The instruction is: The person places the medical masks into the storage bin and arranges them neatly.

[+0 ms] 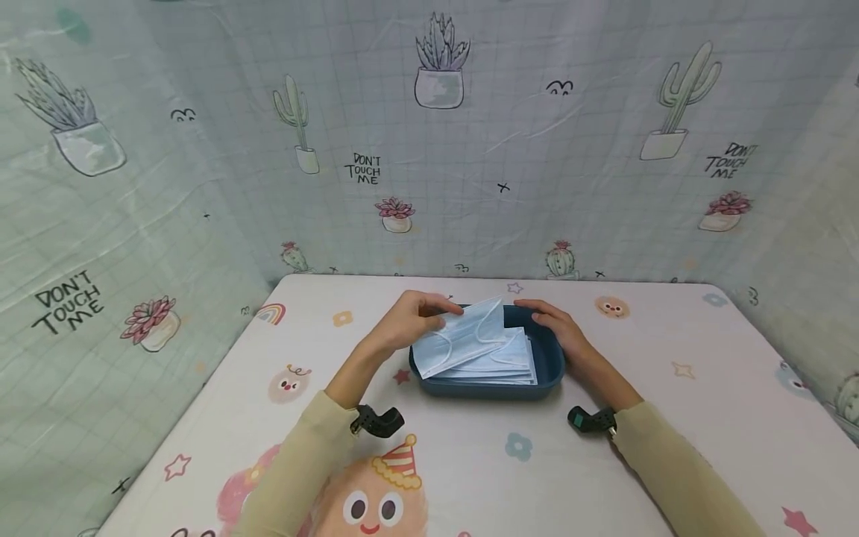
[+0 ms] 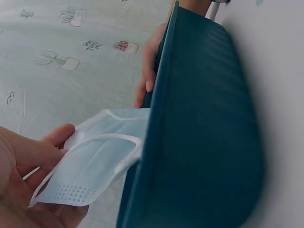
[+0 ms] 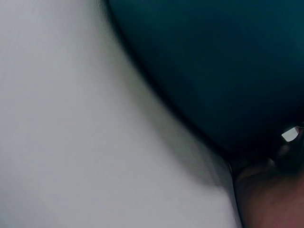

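Note:
My left hand (image 1: 411, 319) pinches a light blue face mask (image 1: 466, 334) by its left end, thumb on top. In the left wrist view the mask (image 2: 97, 161) is tilted over the rim, its white ear loop hanging loose. Beneath it, a stack of similar masks (image 1: 499, 367) lies in a dark blue-green plastic basket (image 1: 552, 365). At the basket's right back corner my right hand (image 1: 569, 337) holds the rim. Most of that hand is hidden in the right wrist view, where the basket's wall (image 3: 213, 71) fills the upper right.
The basket stands on a white table (image 1: 637, 447) with printed cartoon figures. A pale patterned cloth (image 1: 470, 171) hangs behind the table and along its sides. Each wrist wears a black strap device, the left one (image 1: 379, 422) and the right one (image 1: 590, 420).

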Motion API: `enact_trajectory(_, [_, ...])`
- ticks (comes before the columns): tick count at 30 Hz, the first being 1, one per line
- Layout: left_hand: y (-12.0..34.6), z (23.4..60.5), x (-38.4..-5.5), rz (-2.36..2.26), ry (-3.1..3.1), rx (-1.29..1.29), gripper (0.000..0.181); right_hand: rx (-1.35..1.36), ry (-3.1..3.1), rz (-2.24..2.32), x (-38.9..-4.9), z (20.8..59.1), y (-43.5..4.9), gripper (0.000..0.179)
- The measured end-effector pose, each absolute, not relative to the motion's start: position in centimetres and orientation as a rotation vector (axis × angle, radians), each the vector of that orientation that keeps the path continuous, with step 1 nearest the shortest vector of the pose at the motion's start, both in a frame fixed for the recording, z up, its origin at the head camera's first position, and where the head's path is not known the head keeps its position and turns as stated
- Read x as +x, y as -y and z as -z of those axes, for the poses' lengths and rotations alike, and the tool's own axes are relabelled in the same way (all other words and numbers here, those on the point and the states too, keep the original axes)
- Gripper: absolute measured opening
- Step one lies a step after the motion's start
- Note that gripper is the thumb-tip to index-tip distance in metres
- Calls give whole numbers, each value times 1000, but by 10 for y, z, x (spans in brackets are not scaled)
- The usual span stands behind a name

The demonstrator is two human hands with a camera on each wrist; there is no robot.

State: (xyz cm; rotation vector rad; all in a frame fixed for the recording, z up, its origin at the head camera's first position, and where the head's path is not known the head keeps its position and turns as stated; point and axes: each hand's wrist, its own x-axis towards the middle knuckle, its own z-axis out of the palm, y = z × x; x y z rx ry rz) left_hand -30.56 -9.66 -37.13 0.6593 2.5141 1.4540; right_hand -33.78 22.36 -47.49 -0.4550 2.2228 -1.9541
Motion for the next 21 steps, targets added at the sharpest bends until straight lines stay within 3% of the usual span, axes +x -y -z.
enact_trajectory(10, [80,338,-316,-1305,-2360,915,30,-358,-2195,1986,-336,470,-225,46])
enact_trajectory(21, [66,370,-348,-996,-2384,812,32,-448,-2212,1962,-337,473,-224,46])
